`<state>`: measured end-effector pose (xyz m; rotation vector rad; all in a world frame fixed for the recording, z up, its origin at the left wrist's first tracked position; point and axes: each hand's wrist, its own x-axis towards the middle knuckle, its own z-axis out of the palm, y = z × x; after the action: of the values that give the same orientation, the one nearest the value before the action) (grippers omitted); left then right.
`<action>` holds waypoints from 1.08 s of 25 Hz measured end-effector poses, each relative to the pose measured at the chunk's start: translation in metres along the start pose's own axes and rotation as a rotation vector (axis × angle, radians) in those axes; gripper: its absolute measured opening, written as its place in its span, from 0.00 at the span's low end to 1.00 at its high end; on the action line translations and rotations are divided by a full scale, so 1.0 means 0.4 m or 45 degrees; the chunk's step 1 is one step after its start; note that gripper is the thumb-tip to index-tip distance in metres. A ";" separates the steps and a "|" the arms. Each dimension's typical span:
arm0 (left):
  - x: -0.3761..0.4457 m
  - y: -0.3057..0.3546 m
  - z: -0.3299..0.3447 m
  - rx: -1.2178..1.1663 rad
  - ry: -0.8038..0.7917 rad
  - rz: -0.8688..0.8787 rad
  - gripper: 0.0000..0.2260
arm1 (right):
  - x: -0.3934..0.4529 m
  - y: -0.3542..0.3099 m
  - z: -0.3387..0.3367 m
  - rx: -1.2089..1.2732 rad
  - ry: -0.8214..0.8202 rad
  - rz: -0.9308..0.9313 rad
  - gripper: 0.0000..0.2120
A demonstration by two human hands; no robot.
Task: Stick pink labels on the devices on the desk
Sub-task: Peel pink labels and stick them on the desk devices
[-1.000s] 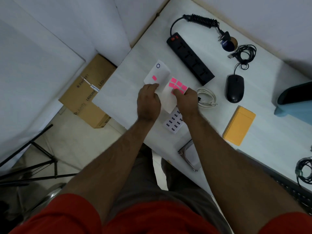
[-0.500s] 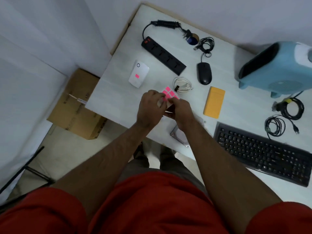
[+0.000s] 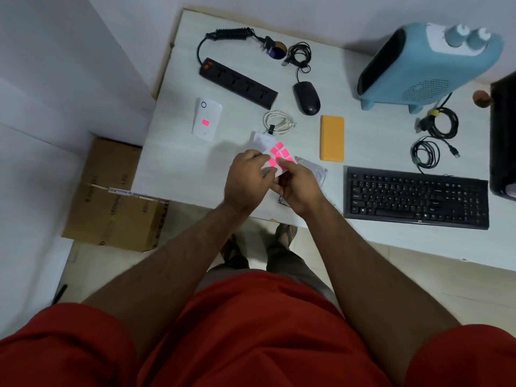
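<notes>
My left hand (image 3: 245, 180) and my right hand (image 3: 297, 188) together hold a white sheet of pink labels (image 3: 279, 156) above the desk's front edge. The left thumb and fingers pinch the sheet's left side; the right fingers pinch at a label near its lower right. A white device (image 3: 207, 118) at the left carries one pink label (image 3: 205, 122). On the desk lie a black power strip (image 3: 238, 82), a black mouse (image 3: 306, 97), a yellow power bank (image 3: 332, 138), a black keyboard (image 3: 416, 196), a blue heater (image 3: 424, 65) and a hard drive (image 3: 317, 171) partly under my right hand.
A white coiled cable (image 3: 277, 122) and a white USB hub (image 3: 261, 139) lie just beyond the hands. Black cables (image 3: 437, 129) sit right of the power bank. A cardboard box (image 3: 114, 196) stands on the floor left of the white desk (image 3: 181, 163).
The hands lifted the label sheet off the white device and carried it right and nearer to the desk's front edge. The camera view pulled back and swung right.
</notes>
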<state>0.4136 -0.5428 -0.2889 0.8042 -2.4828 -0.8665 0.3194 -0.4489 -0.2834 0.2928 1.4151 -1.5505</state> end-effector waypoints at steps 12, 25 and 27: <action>0.021 0.084 0.065 0.186 0.000 0.014 0.10 | 0.021 -0.073 -0.075 -0.107 0.082 0.031 0.05; 0.025 0.161 0.164 0.151 -0.046 -0.139 0.10 | 0.047 -0.114 -0.192 -0.044 -0.068 0.271 0.04; 0.020 0.166 0.179 0.156 -0.057 -0.178 0.11 | 0.054 -0.108 -0.208 -0.069 -0.049 0.247 0.03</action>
<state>0.3446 -0.4738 -0.2963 1.0211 -2.5636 -0.7920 0.2413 -0.3945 -0.2962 0.3547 1.3552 -1.3514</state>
